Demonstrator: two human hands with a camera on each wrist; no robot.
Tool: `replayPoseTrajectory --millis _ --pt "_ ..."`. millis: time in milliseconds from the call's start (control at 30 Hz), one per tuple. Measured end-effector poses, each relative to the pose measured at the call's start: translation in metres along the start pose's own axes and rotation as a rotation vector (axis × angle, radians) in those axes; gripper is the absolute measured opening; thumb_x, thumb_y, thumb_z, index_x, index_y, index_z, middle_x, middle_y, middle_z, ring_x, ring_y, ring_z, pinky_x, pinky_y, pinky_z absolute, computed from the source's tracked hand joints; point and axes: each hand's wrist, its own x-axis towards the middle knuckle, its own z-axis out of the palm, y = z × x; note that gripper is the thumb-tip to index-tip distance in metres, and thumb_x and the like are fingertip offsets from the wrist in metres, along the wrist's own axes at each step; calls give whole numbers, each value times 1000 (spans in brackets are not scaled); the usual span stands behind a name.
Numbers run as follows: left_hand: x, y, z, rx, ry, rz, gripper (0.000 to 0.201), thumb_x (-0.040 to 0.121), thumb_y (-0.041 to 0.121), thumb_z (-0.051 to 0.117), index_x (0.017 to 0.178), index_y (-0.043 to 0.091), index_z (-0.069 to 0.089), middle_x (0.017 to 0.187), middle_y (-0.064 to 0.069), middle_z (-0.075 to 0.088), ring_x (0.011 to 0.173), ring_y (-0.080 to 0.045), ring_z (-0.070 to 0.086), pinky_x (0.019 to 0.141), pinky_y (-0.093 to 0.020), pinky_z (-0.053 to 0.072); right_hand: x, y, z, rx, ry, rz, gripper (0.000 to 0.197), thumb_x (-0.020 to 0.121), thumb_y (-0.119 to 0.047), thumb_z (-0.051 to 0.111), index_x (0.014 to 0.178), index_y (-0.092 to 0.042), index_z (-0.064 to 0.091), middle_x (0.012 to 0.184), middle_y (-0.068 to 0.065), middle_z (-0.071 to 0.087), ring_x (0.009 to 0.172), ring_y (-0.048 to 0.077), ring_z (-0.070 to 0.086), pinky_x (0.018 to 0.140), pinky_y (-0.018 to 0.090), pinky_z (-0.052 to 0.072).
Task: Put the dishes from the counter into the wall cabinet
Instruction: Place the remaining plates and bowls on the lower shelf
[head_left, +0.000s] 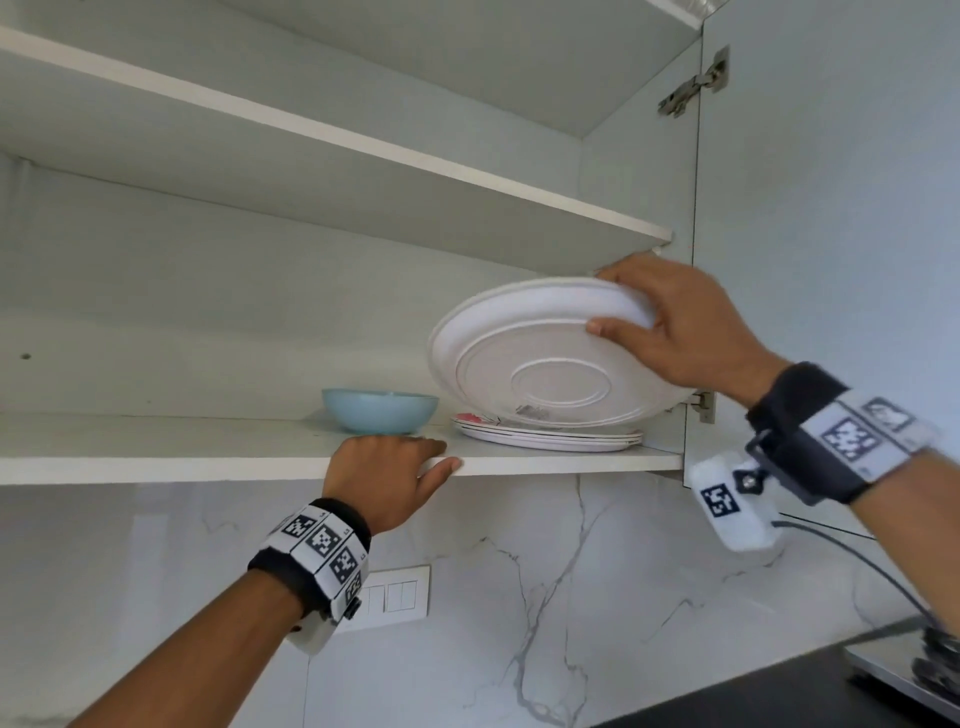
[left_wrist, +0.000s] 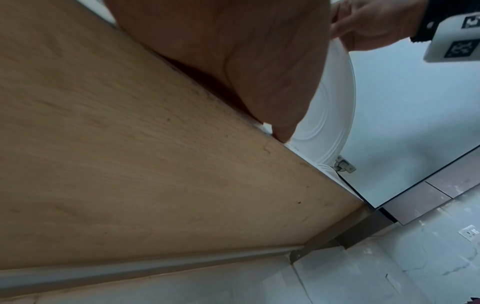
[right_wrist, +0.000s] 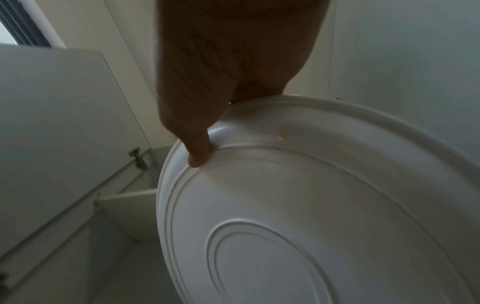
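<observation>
White laminate wall cabinet (head_left: 363, 291), lower shelf (head_left: 156, 441), with marbled backsplash below. The right hand (head_left: 675, 332) pinched the rim of a large round white plastic plate (head_left: 545, 358), thumb on its ribbed underside and fingers over the top edge. The plate stood steeply tilted above a stack of flat white plates (head_left: 550, 436), its underside facing outward, its lower edge apparently resting on or just above the stack; being round, it had no long axis. The left hand (head_left: 384, 473) gripped the shelf's front edge, fingers curled over it, beside a pale blue bowl (head_left: 379, 410). Likely faults: the rim slipping from the one-sided pinch, or the plate sliding forward off the stack if it was lowered off-centre.
</observation>
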Motion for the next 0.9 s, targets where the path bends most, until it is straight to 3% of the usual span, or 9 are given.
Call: replayPoseTrajectory --millis 100,267,433,667,900 --pt "0 0 1 -8 14 -5 51 89 66 33 91 38 75 64 12 69 51 -14 63 45 -20 32 -14 6 30 -37 -54 2 34 90 -49 58 114 -24 63 102 -10 64 84 9 56 66 33 50" --pt "0 1 0 -12 6 -19 51 89 66 33 90 37 75 59 11 66 47 -14 61 44 -18 29 -36 13 70 -51 -112 95 25 94 -39 59 116 -26 61 100 -8 65 79 16 62 62 34 51" --pt "-1 0 1 -9 -6 -18 52 90 67 32 95 38 74 64 12 69 52 -14 63 45 -20 32 -55 14 106 -67 -179 75 24 93 -32 51 112 -20 60 93 -1 64 74 20 60 60 36 49" --pt "-2 1 -1 -7 -3 -18 48 90 66 35 95 38 74 66 13 69 52 -14 63 46 -19 30 -76 15 151 -171 -317 124 42 97 -39 26 114 -19 58 97 1 59 81 25 56 65 42 47" --pt "-2 1 1 7 -2 -17 50 91 67 33 97 38 73 67 12 70 54 -14 64 46 -21 33 -82 23 171 -76 -339 258 56 97 -51 16 120 -22 58 105 -3 59 90 21 55 75 41 43"
